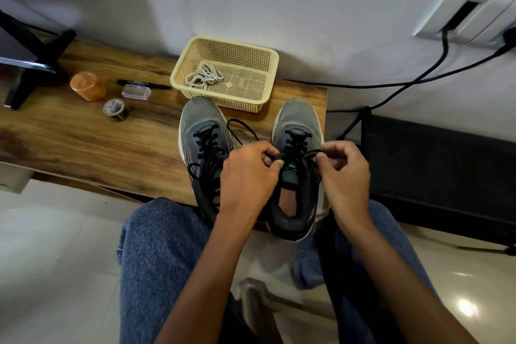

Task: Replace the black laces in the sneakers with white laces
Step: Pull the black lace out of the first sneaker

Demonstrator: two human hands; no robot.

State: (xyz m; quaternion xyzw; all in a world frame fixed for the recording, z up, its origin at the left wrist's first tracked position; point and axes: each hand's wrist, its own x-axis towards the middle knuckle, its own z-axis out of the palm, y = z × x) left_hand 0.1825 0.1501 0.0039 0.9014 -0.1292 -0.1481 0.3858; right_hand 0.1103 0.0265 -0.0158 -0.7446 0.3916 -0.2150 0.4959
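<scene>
Two grey sneakers stand side by side on the wooden table's near edge, toes pointing away. The left sneaker point(203, 131) has its black lace point(240, 128) loose and looping to the right. Over the right sneaker point(297, 123) my left hand point(248, 173) pinches its black lace near the tongue. My right hand point(343, 170) pinches the other strand of that lace on the shoe's right side. White laces point(203, 78) lie bundled in a cream plastic basket point(268, 56) just behind the shoes.
On the wooden table point(83, 137) lie an orange cup point(88, 86), a tape roll point(116, 110), a clear small box point(136, 92) and a black marker point(143, 84). A monitor stand point(30, 64) is at far left. Black cables point(418, 75) run along the wall at right.
</scene>
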